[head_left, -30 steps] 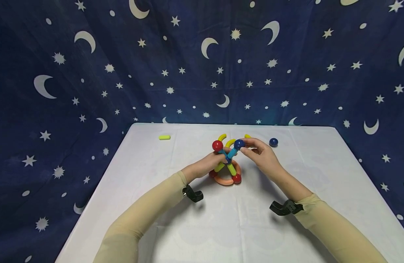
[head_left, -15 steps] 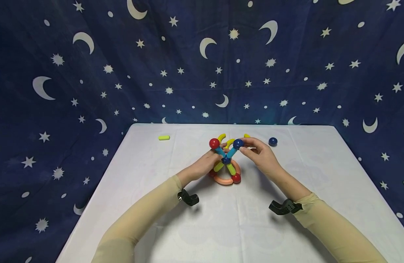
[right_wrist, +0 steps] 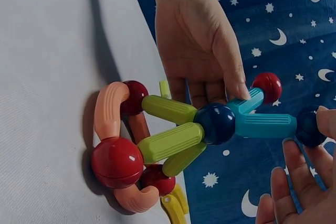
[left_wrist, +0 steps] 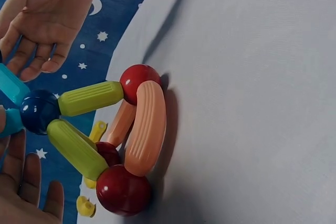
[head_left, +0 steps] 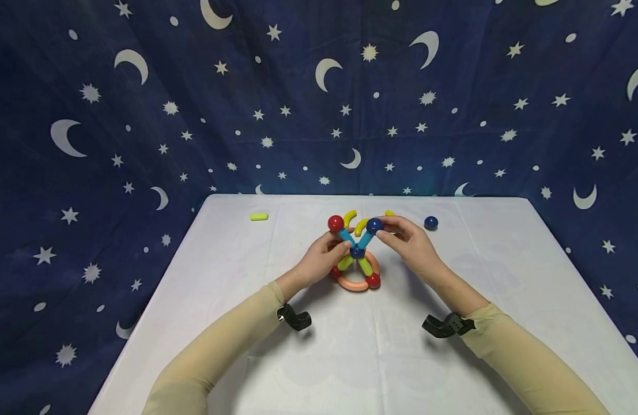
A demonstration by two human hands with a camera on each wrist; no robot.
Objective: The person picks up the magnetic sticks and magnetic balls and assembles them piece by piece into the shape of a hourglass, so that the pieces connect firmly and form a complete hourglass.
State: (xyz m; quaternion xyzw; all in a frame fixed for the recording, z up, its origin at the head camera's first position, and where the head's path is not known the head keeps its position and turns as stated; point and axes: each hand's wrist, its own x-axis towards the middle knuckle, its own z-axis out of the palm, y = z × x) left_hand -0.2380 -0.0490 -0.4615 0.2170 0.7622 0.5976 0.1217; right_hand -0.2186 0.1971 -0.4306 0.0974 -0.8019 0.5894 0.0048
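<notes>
White table (head_left: 329, 363), colourful model (head_left: 357, 252) between left hand (head_left: 320, 258) and right hand (head_left: 415, 245).

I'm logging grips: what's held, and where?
A stick-and-ball toy: left hand pinches the light-blue stick under the top red ball, right hand the top blue ball.

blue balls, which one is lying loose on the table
The loose blue ball is beyond the right hand, apart on the white table; the hub ball and pinched ball share a turquoise rod.

Sticks (head_left: 259, 217), balls (head_left: 373, 280) on white table (head_left: 308, 363)
</notes>
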